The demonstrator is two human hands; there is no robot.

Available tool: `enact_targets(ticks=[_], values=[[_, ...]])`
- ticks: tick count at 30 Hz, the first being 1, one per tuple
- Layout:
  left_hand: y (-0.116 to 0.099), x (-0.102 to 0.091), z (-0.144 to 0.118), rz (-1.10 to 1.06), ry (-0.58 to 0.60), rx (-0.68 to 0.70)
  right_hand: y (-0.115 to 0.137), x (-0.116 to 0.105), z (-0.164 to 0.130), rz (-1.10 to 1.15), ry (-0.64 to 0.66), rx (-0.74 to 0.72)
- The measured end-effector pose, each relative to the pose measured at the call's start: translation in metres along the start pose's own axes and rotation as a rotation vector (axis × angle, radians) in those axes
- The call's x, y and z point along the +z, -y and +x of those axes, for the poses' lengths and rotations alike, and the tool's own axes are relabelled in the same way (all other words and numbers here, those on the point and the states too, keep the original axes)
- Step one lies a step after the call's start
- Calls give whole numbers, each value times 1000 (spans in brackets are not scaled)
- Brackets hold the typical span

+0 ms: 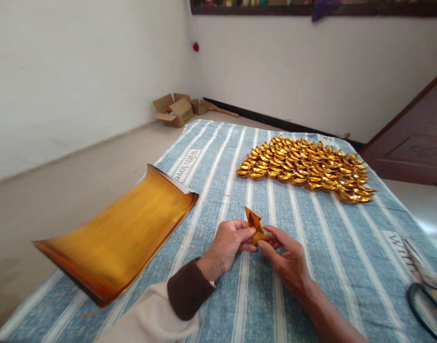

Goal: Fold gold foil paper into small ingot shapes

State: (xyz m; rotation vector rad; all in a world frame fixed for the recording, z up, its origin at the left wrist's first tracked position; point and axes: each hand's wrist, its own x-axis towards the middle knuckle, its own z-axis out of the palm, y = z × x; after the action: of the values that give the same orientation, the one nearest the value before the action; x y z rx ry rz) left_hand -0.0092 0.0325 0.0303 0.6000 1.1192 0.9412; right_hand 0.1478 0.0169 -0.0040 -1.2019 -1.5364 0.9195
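Right between the two hands sits a small piece of folded gold foil paper (254, 224), pinched from both sides and standing up with one pointed corner raised. The left hand (227, 245) closes its thumb and fingertips on the left side of the fold, its wrist coming out of a dark brown cuff (188, 289) over a cream sleeve (150, 319). The right hand (288, 259) grips the right side with thumb and forefinger, the bare forearm running down toward the lower right edge of the view. Both hands hover just above a blue and white striped cloth (332, 247), near the middle of its near edge; the cloth carries printed labels, one reading "With love". To the left, a curled stack of gold foil sheets (118, 233) lies over the cloth's left edge, its far end bowed upward. Toward the far right corner of the cloth, well apart from the hands, finished gold paper ingots (306, 167) lie packed in overlapping rows. At the near right corner a pair of scissors (427, 295) with dark handles rests on the cloth, partly cut off by the frame. Beyond the cloth, open cardboard boxes (175, 110) stand on the floor in the corner of the white walls.
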Motion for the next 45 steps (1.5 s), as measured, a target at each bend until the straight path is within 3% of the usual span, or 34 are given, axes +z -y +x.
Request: enact_targets(ticks=[4,8,28,36,45], values=[[-3,-4,3,-105,-1,-21,1,-13,6,114,124,177],[-4,-4,3,-142,29,-37,3,-18,11,125,188,209],[1,-6,3,-166,104,-42,8,-11,6,163,116,323],[1,-4,1,-161,145,-20,7,-6,4,102,25,349],[1,-1,1,-137,100,-12,6,-4,2,82,17,305]])
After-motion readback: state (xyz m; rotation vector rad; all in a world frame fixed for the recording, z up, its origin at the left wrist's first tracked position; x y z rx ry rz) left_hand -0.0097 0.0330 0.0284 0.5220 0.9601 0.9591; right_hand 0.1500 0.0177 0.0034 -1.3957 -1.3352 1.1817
